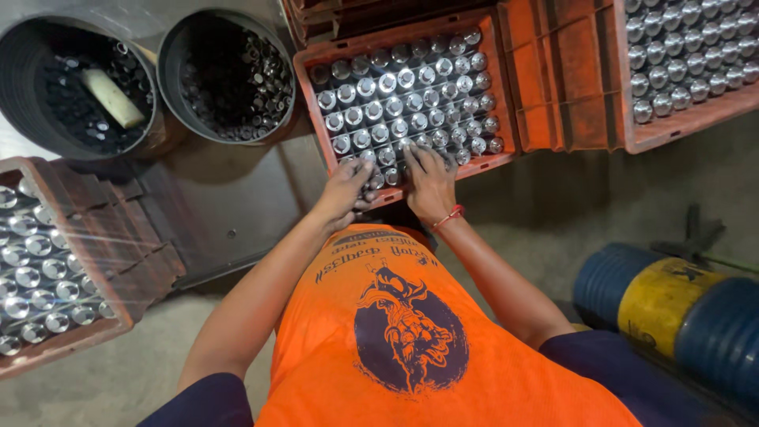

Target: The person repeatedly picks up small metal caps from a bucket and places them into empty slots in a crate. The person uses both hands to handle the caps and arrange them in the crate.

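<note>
An orange plastic crate (pixel 506 95) in front of me holds several rows of shiny metal cylinders (pixel 403 95) standing upright. My left hand (pixel 346 188) rests on the cylinders at the crate's near edge, fingers curled over them. My right hand (pixel 429 178), with a red thread on the wrist, lies beside it with fingers spread over the near rows. Whether either hand grips a cylinder is hidden under the fingers. My orange shirt fills the lower middle of the view.
Two dark round tubs (pixel 75 87) (pixel 229 75) of small metal parts stand at the back left; one holds a pale stick. More crates of cylinders sit at the left (pixel 87 261) and top right (pixel 688 119). A blue and yellow drum (pixel 672 304) lies at right.
</note>
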Demonstrator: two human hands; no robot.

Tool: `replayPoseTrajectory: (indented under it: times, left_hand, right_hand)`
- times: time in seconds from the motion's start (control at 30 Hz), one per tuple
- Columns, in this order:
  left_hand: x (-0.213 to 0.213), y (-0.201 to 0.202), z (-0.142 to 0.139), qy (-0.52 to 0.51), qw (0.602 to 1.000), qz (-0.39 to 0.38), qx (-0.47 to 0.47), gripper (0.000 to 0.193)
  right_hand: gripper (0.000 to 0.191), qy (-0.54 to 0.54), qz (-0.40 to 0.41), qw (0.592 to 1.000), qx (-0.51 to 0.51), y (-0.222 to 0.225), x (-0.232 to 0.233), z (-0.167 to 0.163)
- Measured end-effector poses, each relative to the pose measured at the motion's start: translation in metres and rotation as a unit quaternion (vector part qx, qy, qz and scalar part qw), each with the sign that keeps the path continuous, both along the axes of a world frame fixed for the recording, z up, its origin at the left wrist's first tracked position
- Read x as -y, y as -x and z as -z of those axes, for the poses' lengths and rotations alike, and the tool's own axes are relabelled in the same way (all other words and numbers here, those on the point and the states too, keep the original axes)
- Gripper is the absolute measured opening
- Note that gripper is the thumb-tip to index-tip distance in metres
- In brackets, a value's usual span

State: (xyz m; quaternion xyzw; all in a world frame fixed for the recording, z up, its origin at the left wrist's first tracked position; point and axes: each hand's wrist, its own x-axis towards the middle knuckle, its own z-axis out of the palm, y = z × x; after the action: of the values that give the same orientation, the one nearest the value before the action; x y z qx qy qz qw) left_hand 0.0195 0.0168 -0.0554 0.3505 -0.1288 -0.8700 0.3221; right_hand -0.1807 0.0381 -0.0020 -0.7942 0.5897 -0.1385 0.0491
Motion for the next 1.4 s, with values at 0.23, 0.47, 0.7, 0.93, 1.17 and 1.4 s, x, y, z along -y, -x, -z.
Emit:
replayPoseTrajectory:
  times: [0.23,0.47,0.7,0.93,1.17,1.4]
  left_hand:
    - [0.006,0.034,0.001,0.005,0.996,0.048,0.078,0.025]
    - [-0.008,0.023,0.005,0.014,0.994,0.074,0.084,0.031]
    - [-0.001,0.000,0.005,0.009,0.998,0.021,0.052,0.025]
    - [-0.006,-0.021,0.006,0.017,0.993,-0.001,0.114,0.021]
    - [-0.004,-0.004,-0.001,0.022,0.992,0.023,0.126,0.023]
    - [-0.001,0.025,-0.007,0.085,0.978,0.071,0.178,0.019]
  right_hand:
    - [0.033,-0.152,0.153,0.898,0.383,-0.017,-0.009,-0.014]
    - [0.018,-0.166,0.140,0.891,0.400,0.001,0.003,-0.012]
    - [0.011,-0.097,0.005,0.987,0.130,0.034,0.014,0.004]
    - [0.010,-0.084,-0.012,0.990,0.113,0.030,0.005,0.026]
    - [0.016,-0.112,-0.062,0.989,0.072,0.033,0.045,0.012]
    - [0.019,-0.231,0.069,0.875,0.420,0.009,0.011,-0.010]
